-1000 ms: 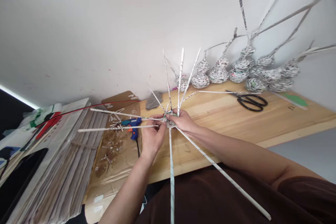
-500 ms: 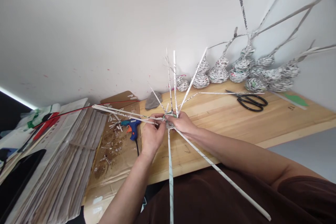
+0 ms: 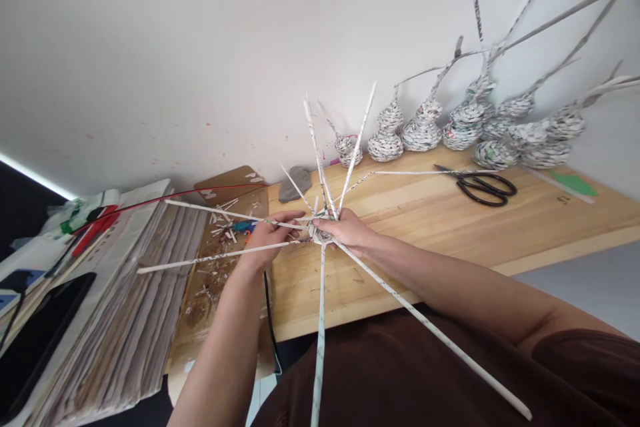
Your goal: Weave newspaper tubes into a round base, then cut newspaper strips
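Note:
A small woven paper base (image 3: 321, 232), with rolled newspaper tubes fanning out from it, is held above the table's front. My right hand (image 3: 350, 230) grips it from the right, thumb on top and fingers partly hidden underneath. To its left, my left hand (image 3: 273, 233) has its fingers curled about a paper tube (image 3: 225, 213) close to the base. A second paper tube (image 3: 215, 257) crosses over that hand toward the lower left. One tube (image 3: 320, 333) points down at my lap, and another tube (image 3: 435, 332) slants to the lower right. Several more stand upward.
Gourd-shaped woven paper pieces (image 3: 420, 127) line the wall at the back right. Black scissors (image 3: 483, 187) lie on the wooden table (image 3: 425, 227). Left are a glue gun (image 3: 244, 227), partly hidden, cardboard (image 3: 195, 320) with paper scraps, a newspaper stack (image 3: 135, 307) and a grey cloth (image 3: 294, 185).
My left hand has shifted left, away from the base's centre. The two left-hand tubes, close together before, have spread apart, one swinging down. The upright tubes lean further left; my right hand still holds the base.

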A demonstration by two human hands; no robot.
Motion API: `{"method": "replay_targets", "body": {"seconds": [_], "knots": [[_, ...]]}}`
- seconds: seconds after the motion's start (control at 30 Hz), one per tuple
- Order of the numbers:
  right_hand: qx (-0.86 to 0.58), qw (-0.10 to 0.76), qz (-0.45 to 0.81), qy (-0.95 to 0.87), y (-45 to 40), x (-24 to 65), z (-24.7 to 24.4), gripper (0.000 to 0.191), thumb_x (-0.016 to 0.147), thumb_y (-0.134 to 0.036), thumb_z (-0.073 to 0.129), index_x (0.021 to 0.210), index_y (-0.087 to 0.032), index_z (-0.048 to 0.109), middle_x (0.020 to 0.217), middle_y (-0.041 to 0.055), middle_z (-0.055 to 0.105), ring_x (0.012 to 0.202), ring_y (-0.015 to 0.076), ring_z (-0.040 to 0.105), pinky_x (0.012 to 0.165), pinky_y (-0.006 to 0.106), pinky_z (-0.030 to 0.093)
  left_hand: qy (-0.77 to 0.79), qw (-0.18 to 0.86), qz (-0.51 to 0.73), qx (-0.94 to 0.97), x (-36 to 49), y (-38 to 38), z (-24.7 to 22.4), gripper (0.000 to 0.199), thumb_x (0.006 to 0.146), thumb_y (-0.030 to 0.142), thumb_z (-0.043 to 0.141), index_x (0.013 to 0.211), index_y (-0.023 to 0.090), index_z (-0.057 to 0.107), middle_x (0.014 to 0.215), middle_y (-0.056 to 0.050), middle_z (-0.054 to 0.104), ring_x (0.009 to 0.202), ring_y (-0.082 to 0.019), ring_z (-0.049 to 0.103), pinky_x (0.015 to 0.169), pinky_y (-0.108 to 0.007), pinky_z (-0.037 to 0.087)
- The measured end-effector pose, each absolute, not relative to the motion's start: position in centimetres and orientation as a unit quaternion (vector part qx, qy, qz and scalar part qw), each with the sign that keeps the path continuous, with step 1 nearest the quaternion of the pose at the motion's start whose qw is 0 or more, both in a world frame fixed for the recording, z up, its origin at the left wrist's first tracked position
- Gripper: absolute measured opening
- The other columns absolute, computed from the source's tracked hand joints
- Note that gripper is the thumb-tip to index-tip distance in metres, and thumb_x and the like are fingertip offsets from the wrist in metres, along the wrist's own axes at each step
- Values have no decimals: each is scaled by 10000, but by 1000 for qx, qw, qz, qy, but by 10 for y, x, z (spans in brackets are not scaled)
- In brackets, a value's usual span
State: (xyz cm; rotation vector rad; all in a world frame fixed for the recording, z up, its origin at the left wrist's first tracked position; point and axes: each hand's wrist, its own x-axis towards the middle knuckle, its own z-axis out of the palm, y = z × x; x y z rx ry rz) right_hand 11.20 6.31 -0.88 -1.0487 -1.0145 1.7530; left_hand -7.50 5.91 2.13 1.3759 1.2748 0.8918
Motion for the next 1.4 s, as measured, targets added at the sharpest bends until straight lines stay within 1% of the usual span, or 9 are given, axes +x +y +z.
{"method": "replay_targets", "body": {"seconds": [0.13, 0.27, 0.37, 0.6, 0.83, 0.93, 1.13, 1.3, 1.4], "knots": [[-412, 400, 702, -422, 62, 110, -12, 131, 786, -198, 704, 686, -118, 677, 586, 44, 690, 428, 116, 580, 297, 180, 329, 529, 549, 402, 508, -63, 75, 6, 448, 635, 499, 819, 881, 129, 762, 633, -18, 633, 506, -84, 493, 452, -193, 333], [-403, 392, 705, -433, 61, 109, -16, 115, 762, -220, 734, 720, -129, 678, 585, 36, 695, 438, 124, 596, 299, 174, 333, 506, 617, 387, 462, -46, 83, 5, 448, 492, 489, 888, 705, 131, 723, 576, -15, 619, 483, -103, 502, 454, -223, 382], [-396, 383, 713, -433, 61, 109, -17, 116, 764, -224, 721, 708, -134, 673, 586, 30, 699, 435, 116, 595, 296, 166, 330, 504, 632, 392, 439, -41, 84, 6, 415, 453, 411, 917, 664, 132, 694, 581, -18, 624, 484, -104, 517, 457, -223, 391], [-403, 373, 715, -432, 60, 109, -14, 154, 752, -236, 729, 650, -141, 663, 557, 15, 684, 390, 91, 535, 287, 170, 323, 504, 614, 409, 450, -42, 92, -9, 408, 477, 414, 904, 632, 142, 643, 518, 14, 580, 427, -88, 478, 425, -217, 353], [-417, 369, 703, -442, 61, 109, -17, 154, 775, -222, 693, 650, -137, 663, 557, 22, 679, 365, 88, 500, 280, 185, 325, 500, 604, 433, 445, -38, 93, -19, 424, 473, 425, 891, 691, 148, 655, 567, 9, 607, 475, -105, 518, 464, -227, 399], [-418, 372, 700, -445, 60, 109, -17, 165, 782, -210, 672, 633, -138, 659, 535, 15, 666, 348, 80, 480, 277, 185, 324, 510, 591, 440, 442, -35, 91, -20, 400, 517, 449, 862, 689, 158, 647, 573, 10, 604, 484, -106, 521, 472, -228, 399], [-419, 380, 700, -435, 60, 109, -17, 158, 743, -232, 738, 640, -141, 659, 539, 9, 664, 358, 82, 487, 283, 188, 328, 520, 575, 425, 467, -34, 88, -18, 374, 589, 472, 826, 714, 157, 667, 563, 14, 587, 484, -113, 516, 459, -225, 385], [-429, 388, 699, -421, 65, 110, -19, 197, 706, -280, 789, 651, -138, 664, 565, 33, 682, 368, 93, 501, 284, 196, 319, 526, 581, 418, 460, -44, 82, -2, 377, 639, 489, 799, 743, 143, 692, 596, -16, 624, 496, -130, 558, 479, -248, 443], [-431, 391, 698, -416, 67, 112, -19, 128, 731, -219, 749, 673, -131, 676, 565, 32, 683, 388, 91, 521, 312, 183, 326, 529, 610, 366, 463, -51, 76, 12, 356, 584, 398, 854, 761, 126, 710, 657, -51, 677, 546, -156, 620, 548, -283, 505]]}}
